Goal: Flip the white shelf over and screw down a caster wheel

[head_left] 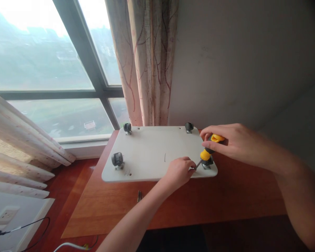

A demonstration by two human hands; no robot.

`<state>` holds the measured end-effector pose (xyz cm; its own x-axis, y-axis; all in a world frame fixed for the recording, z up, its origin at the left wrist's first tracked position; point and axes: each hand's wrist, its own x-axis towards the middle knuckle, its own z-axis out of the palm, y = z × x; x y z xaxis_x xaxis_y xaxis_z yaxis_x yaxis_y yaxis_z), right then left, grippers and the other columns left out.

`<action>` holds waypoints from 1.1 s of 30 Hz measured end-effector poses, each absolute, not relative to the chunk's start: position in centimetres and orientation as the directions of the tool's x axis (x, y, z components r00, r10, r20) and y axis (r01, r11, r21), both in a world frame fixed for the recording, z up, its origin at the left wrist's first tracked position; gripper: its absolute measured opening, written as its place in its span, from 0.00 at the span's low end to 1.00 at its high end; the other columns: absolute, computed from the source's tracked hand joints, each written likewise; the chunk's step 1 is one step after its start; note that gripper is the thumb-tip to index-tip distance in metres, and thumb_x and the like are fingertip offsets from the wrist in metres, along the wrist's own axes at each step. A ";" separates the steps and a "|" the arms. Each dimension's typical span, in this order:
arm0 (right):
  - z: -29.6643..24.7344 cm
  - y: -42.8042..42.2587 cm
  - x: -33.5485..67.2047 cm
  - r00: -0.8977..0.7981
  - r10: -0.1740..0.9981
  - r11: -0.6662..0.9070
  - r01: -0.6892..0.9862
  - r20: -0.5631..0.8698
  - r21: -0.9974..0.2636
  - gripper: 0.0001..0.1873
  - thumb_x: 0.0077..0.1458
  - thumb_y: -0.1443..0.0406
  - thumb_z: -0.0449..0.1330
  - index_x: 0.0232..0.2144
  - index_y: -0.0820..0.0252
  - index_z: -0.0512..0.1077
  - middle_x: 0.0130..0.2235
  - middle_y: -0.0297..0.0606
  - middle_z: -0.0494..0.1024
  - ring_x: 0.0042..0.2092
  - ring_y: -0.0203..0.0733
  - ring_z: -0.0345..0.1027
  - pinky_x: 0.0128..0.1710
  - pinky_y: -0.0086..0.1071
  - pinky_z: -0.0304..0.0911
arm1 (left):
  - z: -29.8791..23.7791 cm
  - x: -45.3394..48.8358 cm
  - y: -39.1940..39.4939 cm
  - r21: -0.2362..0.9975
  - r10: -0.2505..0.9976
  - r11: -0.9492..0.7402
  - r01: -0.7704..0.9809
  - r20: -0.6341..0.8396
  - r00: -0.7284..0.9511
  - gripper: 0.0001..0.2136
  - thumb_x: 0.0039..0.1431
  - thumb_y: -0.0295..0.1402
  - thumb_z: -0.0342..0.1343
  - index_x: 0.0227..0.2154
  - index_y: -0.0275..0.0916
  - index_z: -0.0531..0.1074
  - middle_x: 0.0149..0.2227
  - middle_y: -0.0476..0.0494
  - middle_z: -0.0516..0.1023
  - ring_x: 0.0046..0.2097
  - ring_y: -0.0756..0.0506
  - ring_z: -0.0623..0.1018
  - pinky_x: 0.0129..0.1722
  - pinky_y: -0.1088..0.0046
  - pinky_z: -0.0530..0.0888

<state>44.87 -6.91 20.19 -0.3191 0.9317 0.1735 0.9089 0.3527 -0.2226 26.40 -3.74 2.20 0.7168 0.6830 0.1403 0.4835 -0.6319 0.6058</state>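
A white board (147, 150) with rounded corners lies flat, a black caster wheel at each corner. My right hand (225, 140) is closed around the handle of a yellow and black screwdriver (205, 154), which slants down to the left. Its tip meets the board near the front right caster (208, 161). Beside that tip, the fingers of my left hand (180, 171) are pinched together on the board; what they hold, if anything, is hidden. Also on the board are the front left caster (117, 159), the back left caster (127, 128) and the back right caster (189, 127).
Under the board is a brown wooden table (99, 210). Small metal pieces, likely screws (139, 196), lie on it near my left forearm. Behind stand a window (42, 63) and patterned curtains (149, 63). A black cable (28, 225) hangs by a wall socket (6, 216) at lower left.
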 end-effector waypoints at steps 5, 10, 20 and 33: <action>19.2 -7.0 44.9 -0.337 0.932 0.361 0.901 0.135 -0.241 0.15 0.66 0.52 0.56 0.37 0.52 0.76 0.36 0.33 0.83 0.35 0.42 0.75 0.34 0.33 0.63 | 1.5 26.4 -3.8 0.570 0.682 -0.647 0.506 0.137 0.718 0.09 0.61 0.27 0.57 0.39 0.42 0.82 0.42 0.43 0.80 0.43 0.43 0.79 0.43 0.70 0.75; 18.9 -7.4 45.3 -0.346 0.925 0.375 0.898 0.156 -0.230 0.07 0.58 0.61 0.60 0.40 0.52 0.74 0.40 0.34 0.82 0.36 0.42 0.76 0.36 0.32 0.65 | 1.4 26.5 -4.1 0.539 0.695 -0.650 0.536 0.135 0.706 0.08 0.63 0.29 0.57 0.40 0.42 0.81 0.43 0.42 0.78 0.43 0.43 0.77 0.43 0.69 0.75; 17.7 -8.2 45.8 -0.327 0.931 0.354 0.918 0.164 -0.177 0.22 0.62 0.55 0.60 0.57 0.49 0.71 0.50 0.37 0.82 0.44 0.47 0.79 0.39 0.34 0.68 | 0.7 21.2 -9.4 0.547 0.732 -0.659 0.516 0.307 0.608 0.12 0.69 0.29 0.48 0.47 0.43 0.76 0.43 0.43 0.79 0.37 0.47 0.78 0.35 0.73 0.74; 17.3 -9.5 46.0 -0.337 0.928 0.371 0.878 0.159 -0.304 0.21 0.64 0.62 0.56 0.59 0.48 0.68 0.54 0.37 0.79 0.46 0.45 0.77 0.44 0.36 0.70 | -4.9 15.4 -12.2 0.474 0.847 -0.528 0.705 0.235 0.477 0.33 0.69 0.28 0.46 0.73 0.44 0.41 0.43 0.41 0.80 0.35 0.43 0.80 0.31 0.73 0.73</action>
